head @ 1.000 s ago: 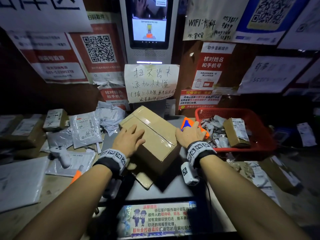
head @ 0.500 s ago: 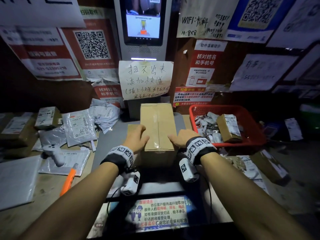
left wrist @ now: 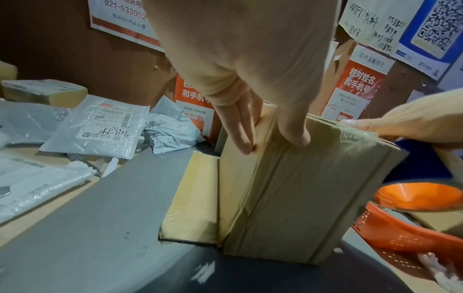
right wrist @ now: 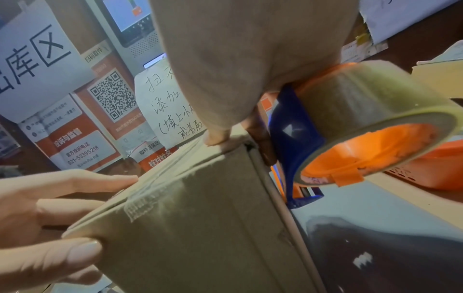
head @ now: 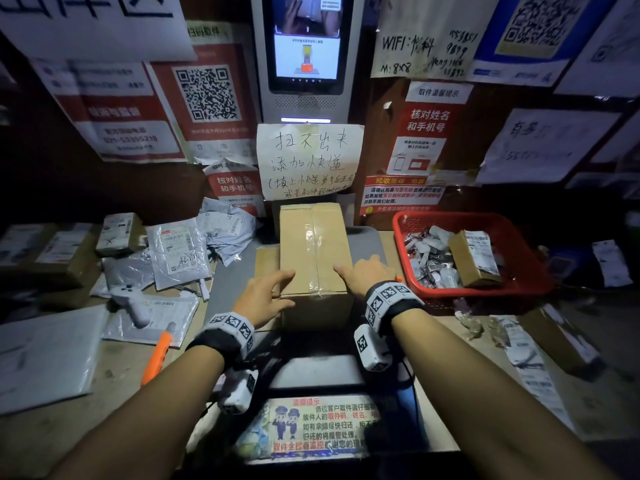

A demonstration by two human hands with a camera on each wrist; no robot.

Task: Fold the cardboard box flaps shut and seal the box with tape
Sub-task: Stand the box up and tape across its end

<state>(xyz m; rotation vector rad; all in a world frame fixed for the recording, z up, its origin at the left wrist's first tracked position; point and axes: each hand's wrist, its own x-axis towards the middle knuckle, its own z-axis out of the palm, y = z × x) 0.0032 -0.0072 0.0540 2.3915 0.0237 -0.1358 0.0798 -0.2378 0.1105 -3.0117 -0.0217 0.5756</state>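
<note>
A brown cardboard box (head: pixel 313 247) stands on a grey pad (head: pixel 228 292), flaps closed, with clear tape running along its top seam and down the near face. My left hand (head: pixel 266 296) lies against the box's (left wrist: pixel 300 188) left side with straight fingers (left wrist: pixel 240 126), thumb on the near top edge. My right hand (head: pixel 367 275) presses its thumb on the box's (right wrist: pixel 200 228) right top corner while its fingers grip a blue tape dispenser (right wrist: pixel 371 123) with an orange core, held just beside the box's right side. A flat cardboard piece (left wrist: pixel 192 198) lies against the box's left foot.
A red basket (head: pixel 450 216) with small items and a parcel stands to the right. Plastic mailers and parcels (head: pixel 180 251), a white scanner (head: pixel 131 303) and an orange-handled tool (head: pixel 157 355) crowd the left. A kiosk (head: pixel 304 39) and posters sit behind the box.
The box has been turned from a diagonal to square with me, long side pointing away. The dispenser, earlier raised at the box's right, is now low beside it.
</note>
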